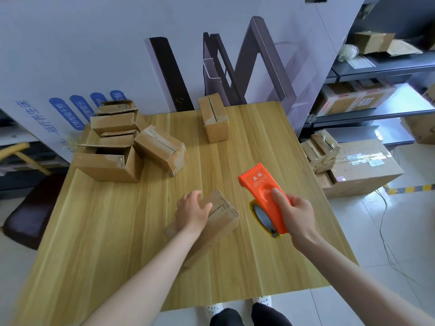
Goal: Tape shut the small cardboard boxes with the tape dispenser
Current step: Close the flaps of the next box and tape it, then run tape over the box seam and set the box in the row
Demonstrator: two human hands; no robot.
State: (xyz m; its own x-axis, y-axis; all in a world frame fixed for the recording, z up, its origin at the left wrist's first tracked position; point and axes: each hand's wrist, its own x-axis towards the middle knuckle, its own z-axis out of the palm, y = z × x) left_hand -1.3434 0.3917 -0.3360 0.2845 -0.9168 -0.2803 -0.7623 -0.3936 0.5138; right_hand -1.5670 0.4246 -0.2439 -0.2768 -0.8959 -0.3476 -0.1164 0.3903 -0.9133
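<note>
While steadying a small cardboard box (222,214) with the left hand (193,211), gripping an orange tape dispenser (266,191) in the right hand (297,211). Left palm down on the box top, fingers close together and bent over the far left edge, thumb stretched out across the top. Box lying at a slant near the front middle of the wooden table (106,231), flaps closed, a seam running along the top. Right fingers curled round the dispenser's body, thumb pressed flat on its orange face. Dispenser held just right of the box and apart from it, toothed end pointing toward the back of the table, tape roll (262,216) on the side facing the box.

Farther back on the left, a stack of small boxes (115,118), with an open box (110,163) in front of it and a closed box (160,150) tilted beside that. Near the back edge, a single box (214,121) standing on end, well apart from the rest. On the floor right of the table, a large taped carton (367,170) with several small boxes piled at its left end. Beyond it, grey shelves (376,67) loaded with more cartons.
</note>
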